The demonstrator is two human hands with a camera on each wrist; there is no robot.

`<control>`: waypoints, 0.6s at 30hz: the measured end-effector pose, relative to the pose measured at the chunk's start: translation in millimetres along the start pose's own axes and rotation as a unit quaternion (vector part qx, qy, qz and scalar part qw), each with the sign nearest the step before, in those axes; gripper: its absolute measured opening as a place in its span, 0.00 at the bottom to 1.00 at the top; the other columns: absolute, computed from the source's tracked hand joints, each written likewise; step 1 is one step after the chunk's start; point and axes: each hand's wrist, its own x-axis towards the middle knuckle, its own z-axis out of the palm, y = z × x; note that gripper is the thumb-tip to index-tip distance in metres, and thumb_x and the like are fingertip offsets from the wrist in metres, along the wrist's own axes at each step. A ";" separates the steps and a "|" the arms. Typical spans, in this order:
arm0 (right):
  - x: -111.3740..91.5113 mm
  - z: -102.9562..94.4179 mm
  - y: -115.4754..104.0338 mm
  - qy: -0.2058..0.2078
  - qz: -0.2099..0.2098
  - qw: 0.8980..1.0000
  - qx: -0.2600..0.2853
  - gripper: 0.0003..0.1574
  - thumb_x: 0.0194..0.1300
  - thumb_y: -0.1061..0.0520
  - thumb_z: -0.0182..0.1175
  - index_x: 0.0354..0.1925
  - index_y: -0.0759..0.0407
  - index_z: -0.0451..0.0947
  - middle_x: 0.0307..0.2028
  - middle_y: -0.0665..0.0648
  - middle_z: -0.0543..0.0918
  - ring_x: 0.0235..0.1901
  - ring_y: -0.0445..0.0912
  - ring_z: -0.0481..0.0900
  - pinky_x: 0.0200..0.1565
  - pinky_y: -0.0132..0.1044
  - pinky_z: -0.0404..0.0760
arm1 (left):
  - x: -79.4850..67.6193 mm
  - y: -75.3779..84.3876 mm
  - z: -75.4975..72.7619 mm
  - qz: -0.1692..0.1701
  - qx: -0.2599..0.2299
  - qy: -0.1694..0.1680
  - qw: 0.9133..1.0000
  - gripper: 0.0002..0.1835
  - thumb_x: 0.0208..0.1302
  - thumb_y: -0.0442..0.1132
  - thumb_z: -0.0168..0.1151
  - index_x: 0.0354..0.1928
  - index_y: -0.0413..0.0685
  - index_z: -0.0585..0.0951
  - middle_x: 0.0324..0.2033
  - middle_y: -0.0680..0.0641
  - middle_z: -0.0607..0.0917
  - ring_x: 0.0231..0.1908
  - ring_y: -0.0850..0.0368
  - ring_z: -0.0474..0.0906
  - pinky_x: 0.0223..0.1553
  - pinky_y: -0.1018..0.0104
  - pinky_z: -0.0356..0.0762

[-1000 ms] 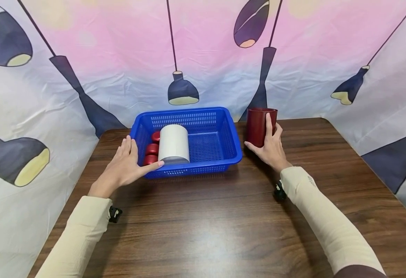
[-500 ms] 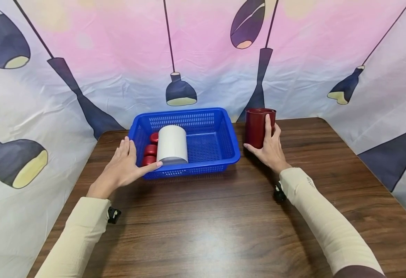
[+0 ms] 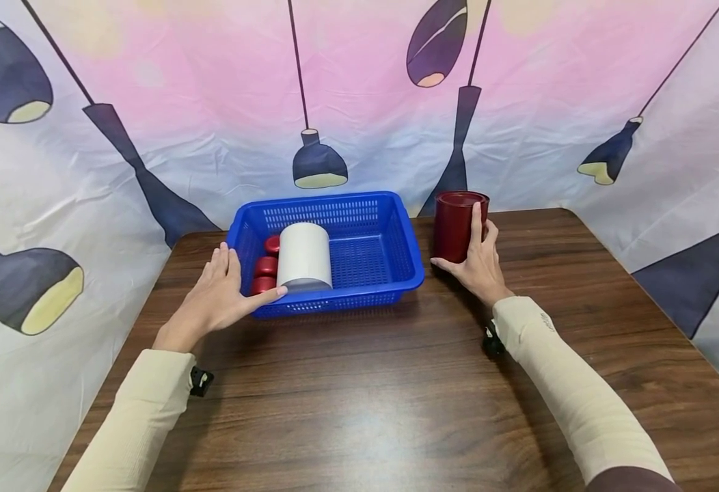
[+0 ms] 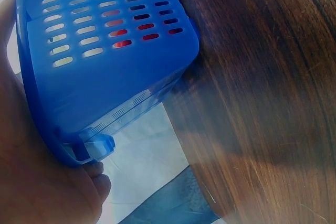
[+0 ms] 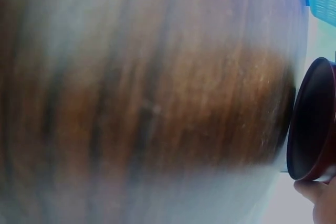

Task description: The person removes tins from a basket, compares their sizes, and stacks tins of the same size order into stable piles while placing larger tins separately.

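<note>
My right hand (image 3: 481,270) grips a dark red cylindrical canister (image 3: 452,229), thumb low on its near side and fingers up along its right. The canister stands roughly upright to the right of a blue plastic basket (image 3: 417,260). Its dark round base (image 5: 310,121) shows in the right wrist view. My left hand (image 3: 214,294) rests on the basket's front left corner, thumb along the front rim and fingers straight along the left rim. Inside the basket, a white cylinder (image 3: 304,256) lies beside several small red round containers (image 3: 266,266) on the left.
The basket sits at the back of a brown wooden table (image 3: 347,396). A curtain (image 3: 384,82) printed with dark lamps hangs right behind the table and along both sides.
The head view has drifted slightly, shifting the scene a little left. Both hands stay where they were, on the canister and on the basket rim.
</note>
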 end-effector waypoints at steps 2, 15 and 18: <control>0.0 -0.2 -0.7 0.005 0.006 1.000 0.000 0.87 0.45 0.44 0.84 0.81 0.43 0.29 0.67 0.77 0.53 0.59 0.75 0.67 0.55 0.70 0.74 | 0.2 -0.2 0.0 -0.001 0.000 -0.001 1.000 0.73 0.56 0.84 0.47 0.76 0.27 0.34 0.76 0.29 0.27 0.75 0.30 0.23 0.71 0.30 0.35; -1.4 -0.6 -3.6 0.021 0.023 0.999 -0.009 0.85 0.44 0.41 0.83 0.80 0.40 0.32 0.68 0.74 0.55 0.47 0.76 0.76 0.48 0.69 0.79 | 1.5 -0.8 1.3 -0.001 0.001 -0.003 1.000 0.73 0.56 0.84 0.46 0.76 0.27 0.34 0.76 0.29 0.27 0.75 0.30 0.23 0.71 0.30 0.35; -2.4 -1.0 -3.0 0.028 0.012 1.000 0.004 0.85 0.44 0.43 0.84 0.80 0.41 0.33 0.67 0.74 0.56 0.51 0.75 0.75 0.50 0.69 0.78 | 1.6 -1.2 1.4 -0.002 0.001 -0.003 1.000 0.73 0.56 0.84 0.47 0.76 0.27 0.34 0.76 0.29 0.27 0.75 0.29 0.23 0.71 0.30 0.35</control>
